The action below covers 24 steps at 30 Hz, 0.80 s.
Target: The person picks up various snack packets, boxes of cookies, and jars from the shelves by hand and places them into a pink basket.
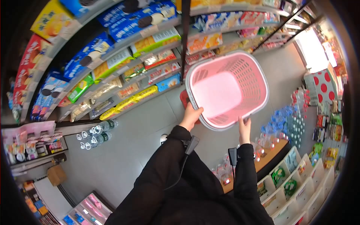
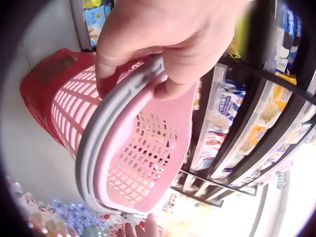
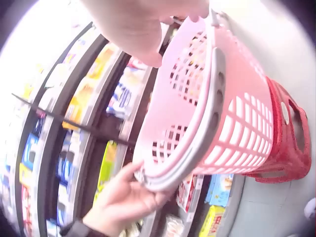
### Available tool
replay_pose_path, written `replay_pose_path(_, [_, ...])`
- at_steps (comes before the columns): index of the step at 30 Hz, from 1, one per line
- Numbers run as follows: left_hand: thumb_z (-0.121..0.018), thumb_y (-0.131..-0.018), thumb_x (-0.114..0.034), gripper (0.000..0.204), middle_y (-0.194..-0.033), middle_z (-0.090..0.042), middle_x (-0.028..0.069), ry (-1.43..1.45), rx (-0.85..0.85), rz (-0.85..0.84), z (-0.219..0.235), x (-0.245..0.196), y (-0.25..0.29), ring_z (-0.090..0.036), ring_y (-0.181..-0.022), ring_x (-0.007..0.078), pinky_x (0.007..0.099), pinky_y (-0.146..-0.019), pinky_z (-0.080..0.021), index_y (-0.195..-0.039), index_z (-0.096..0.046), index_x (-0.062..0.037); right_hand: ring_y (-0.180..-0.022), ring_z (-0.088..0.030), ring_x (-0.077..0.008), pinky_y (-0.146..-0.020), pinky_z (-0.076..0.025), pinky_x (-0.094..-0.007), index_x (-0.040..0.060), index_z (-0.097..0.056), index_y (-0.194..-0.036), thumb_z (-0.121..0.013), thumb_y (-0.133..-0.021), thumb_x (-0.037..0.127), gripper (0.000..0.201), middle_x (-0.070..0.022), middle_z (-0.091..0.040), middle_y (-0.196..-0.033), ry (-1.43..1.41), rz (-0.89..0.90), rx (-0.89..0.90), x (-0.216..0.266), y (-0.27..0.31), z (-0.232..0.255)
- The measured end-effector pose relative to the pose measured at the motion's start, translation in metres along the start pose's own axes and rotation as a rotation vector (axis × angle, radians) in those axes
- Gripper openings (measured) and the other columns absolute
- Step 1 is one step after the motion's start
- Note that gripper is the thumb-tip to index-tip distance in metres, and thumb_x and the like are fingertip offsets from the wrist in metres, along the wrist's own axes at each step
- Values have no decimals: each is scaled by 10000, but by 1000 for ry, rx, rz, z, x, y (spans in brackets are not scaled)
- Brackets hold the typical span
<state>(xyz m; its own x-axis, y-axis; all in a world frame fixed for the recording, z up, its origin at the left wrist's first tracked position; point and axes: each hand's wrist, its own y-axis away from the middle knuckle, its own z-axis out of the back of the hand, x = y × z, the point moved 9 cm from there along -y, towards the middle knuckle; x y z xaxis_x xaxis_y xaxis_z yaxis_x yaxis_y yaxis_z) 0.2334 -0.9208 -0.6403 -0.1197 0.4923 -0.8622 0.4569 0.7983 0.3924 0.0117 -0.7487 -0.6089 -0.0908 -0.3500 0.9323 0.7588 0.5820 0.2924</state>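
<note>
A pink shopping basket (image 1: pixel 219 92) with slotted sides and grey handles lying along its rim is in front of me in the head view. My left hand (image 1: pixel 190 117) grips its near left rim; in the left wrist view the thumb is on the inner side and the fingers outside, around the grey handle (image 2: pixel 96 133). At the near right rim, my right hand (image 1: pixel 245 129) holds the basket with its fingertips at the edge, as the right wrist view also shows. A red plastic basket or stand (image 3: pixel 291 133) is below the pink one, partly hidden by it.
Shelves of packaged biscuits (image 1: pixel 144 22) and snacks run along the left and far side. Water bottles (image 1: pixel 95 135) stand on the floor at left. More bottles (image 1: pixel 279 120) are grouped at right, near white divided bins (image 1: pixel 296 183). Grey tiled floor (image 1: pixel 146 123) lies between.
</note>
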Motion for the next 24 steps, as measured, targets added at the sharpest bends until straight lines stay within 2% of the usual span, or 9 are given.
replay_pose_path(2, [-536, -705, 17, 499, -1088, -519, 117, 39, -66, -44, 4, 7, -3, -513, -988, 215, 341, -851, -422, -1174, -370, -3, -987, -447, -186, -851, -360, -298, -67, -353, -1158, -535, -814, 201, 472, -173, -474, -1091, 145, -98, 136, -38, -10, -11])
replay_pose_path(3, [-552, -675, -1, 456, -1016, -529, 129, 103, -131, -13, 6, 14, -3, -518, -941, 216, 328, -810, -422, -1102, -395, 21, -591, -410, -73, -506, -352, -229, 5, -397, -1053, -537, -823, 204, 335, -11, -481, -726, 231, 137, 22, -82, -35, 3])
replay_pose_path(10, [-677, -680, -185, 595, -1054, -499, 225, -88, -93, 50, 14, 31, -11, -511, -985, 278, 343, -856, -399, -1072, -347, 118, -876, -499, -192, -714, -426, -277, -18, -267, -1218, -523, -812, 195, 525, -146, -481, -1072, 200, -297, 175, -33, -4, -21])
replay_pose_path(11, [-685, -672, -228, 649, -1063, -486, 255, -286, -73, -168, 27, 46, -28, -505, -993, 307, 346, -868, -393, -1084, -333, 130, -907, -495, -200, -717, -430, -285, -35, -284, -1205, -525, -810, 205, 520, -154, -474, -1086, 212, -311, 188, -30, 1, -21])
replay_pose_path(12, [-679, -672, -282, 693, -1086, -468, 280, -498, -119, -223, 40, 47, -24, -489, -1018, 328, 349, -879, -384, -1094, -323, 138, -907, -495, -200, -717, -430, -285, -35, -284, -1205, -525, -810, 205, 520, -154, -474, -1086, 192, -282, 204, -110, -46, 7])
replay_pose_path(13, [-666, -679, -318, 727, -1128, -442, 288, -490, -18, -230, 38, 18, -6, -455, -1068, 336, 351, -908, -362, -1130, -319, 134, -544, -428, -105, -424, -354, -238, 99, -348, -1136, -529, -796, 352, 461, -3, -464, -696, 313, 135, 84, -139, -75, 5])
replay_pose_path(15, [-652, -693, -337, 747, -1139, -462, 244, -654, -80, -141, 50, -63, 58, -455, -1072, 325, 347, -896, -368, -1215, -314, 76, -514, -411, -117, -400, -338, -242, 65, -370, -1105, -546, -769, 417, 517, -9, -445, -653, 359, -59, 28, -176, -84, 15])
replay_pose_path(18, [-613, -736, -358, 668, -844, -570, 120, -622, -51, 143, 126, -65, 93, -529, -616, 134, 288, -522, -451, -1209, -360, 39, -490, -395, -148, -386, -332, -290, 33, -389, -922, -562, -731, 487, 522, -45, -397, -617, 288, -430, 327, -64, 17, -2])
replay_pose_path(24, [-546, -765, -330, 461, -1080, -537, 180, -1019, -272, 38, 249, -154, 225, -506, -1018, 288, 337, -867, -396, -1097, -512, -11, -434, -475, -133, -372, -385, -264, -3, -544, -1005, -608, -749, 262, 374, -65, -516, -568, 714, 45, 629, -86, 3, -24])
